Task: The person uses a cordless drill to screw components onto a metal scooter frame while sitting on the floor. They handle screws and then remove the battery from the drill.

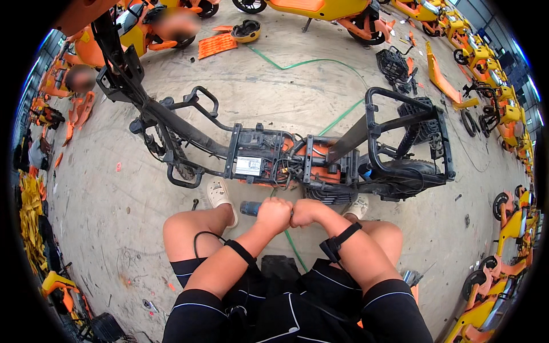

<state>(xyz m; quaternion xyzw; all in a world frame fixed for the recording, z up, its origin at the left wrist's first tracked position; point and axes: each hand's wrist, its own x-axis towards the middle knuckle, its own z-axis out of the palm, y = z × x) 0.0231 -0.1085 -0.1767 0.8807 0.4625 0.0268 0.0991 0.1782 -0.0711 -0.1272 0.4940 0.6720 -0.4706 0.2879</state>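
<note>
My left hand (274,215) is closed around a blue and dark power tool (250,208), whose blue end sticks out to the left of the fist. The fist hides most of the tool, so I cannot tell its exact type. Against the left fist, my right hand (306,213) is also closed, its fingers curled at the tool's other end; what they pinch is hidden. Just beyond both hands lies a stripped electric scooter frame (240,150) with black tubes, exposed wiring and orange parts. A white label (249,166) sits on its middle section. Neither hand touches the frame.
A green line (337,119) runs over the concrete floor beneath the frame. Yellow and orange scooters (320,10) stand around the edges. Beyond the frame lie an orange panel (217,45), a yellow helmet (246,32) and a black basket (392,63). Small loose parts (150,306) lie lower left.
</note>
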